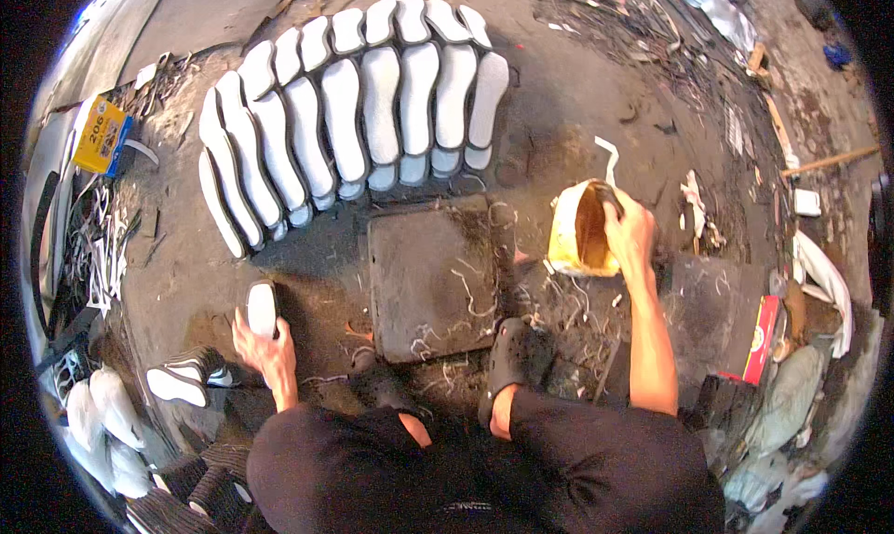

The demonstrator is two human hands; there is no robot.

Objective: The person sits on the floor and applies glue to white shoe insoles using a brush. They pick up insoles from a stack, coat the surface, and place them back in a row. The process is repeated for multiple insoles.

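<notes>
**White sole in the left hand, yellow tin under the right**

Head view. White foam shoe soles (372,106) lie in two overlapping fanned rows on the grey, gritty floor (559,115), toward its far edge; their long axes run roughly away from the person, heels toward the near side.

Left hand (264,343): closed around one white sole (262,309), gripped at its near end. The sole's long axis points away from the person, its free end toward the fanned rows. It sits at the near left of the floor, left of a dark square mat (430,278).

Right hand (629,231): fingers curled over the rim of an open yellow tin (579,231); whether it grips something inside, I cannot tell. The tin stands right of the mat, mouth tilted toward the person, brown inside.

Key relation: the held sole lies left of the mat, the tin right of it; the mat is between the two hands. The right hand is the one at the tin; the left hand is well apart from it.

Also noted: black sandals (517,357) on the feet at the mat's near edge; pale offcut strips scattered over the mat; a yellow box (101,135) at the far left.
</notes>
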